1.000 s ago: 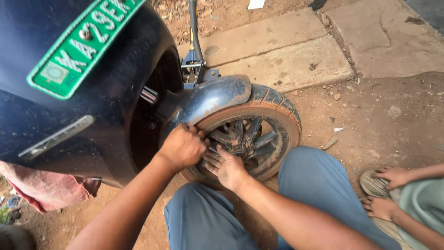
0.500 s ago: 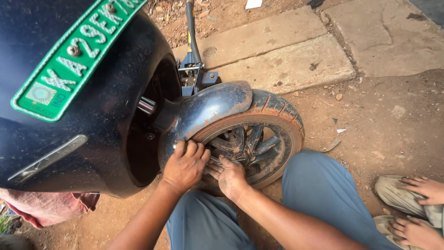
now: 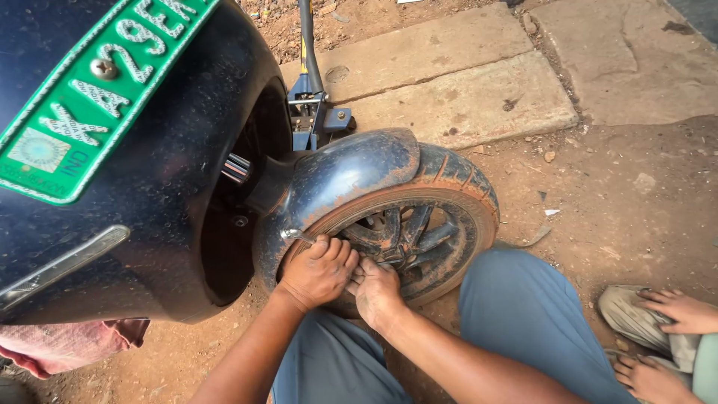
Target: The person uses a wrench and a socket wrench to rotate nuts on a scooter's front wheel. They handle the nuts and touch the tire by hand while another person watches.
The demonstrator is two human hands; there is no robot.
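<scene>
A dusty black scooter wheel (image 3: 441, 224) with a dark alloy rim sits under a muddy mudguard (image 3: 351, 176) at the centre. My left hand (image 3: 318, 271) is closed in a fist around a small metal tool (image 3: 297, 236) whose tip pokes out by the mudguard's lower edge. My right hand (image 3: 376, 288) presses against it with fingers pinched at the rim near the spokes. Both hands touch each other low on the wheel's left side. What the right fingers hold is hidden.
The dark scooter body (image 3: 172, 172) with a green number plate (image 3: 90, 90) fills the left. A blue floor jack (image 3: 314, 112) stands behind the wheel. Stone slabs (image 3: 464, 82) lie beyond. Another person's hands and feet (image 3: 666, 329) are at the right. My knees in blue trousers (image 3: 516, 314) are below.
My left hand has dropped from the mudguard's edge toward the rim and closed into a fist against my right hand. The view has shifted closer to the wheel.
</scene>
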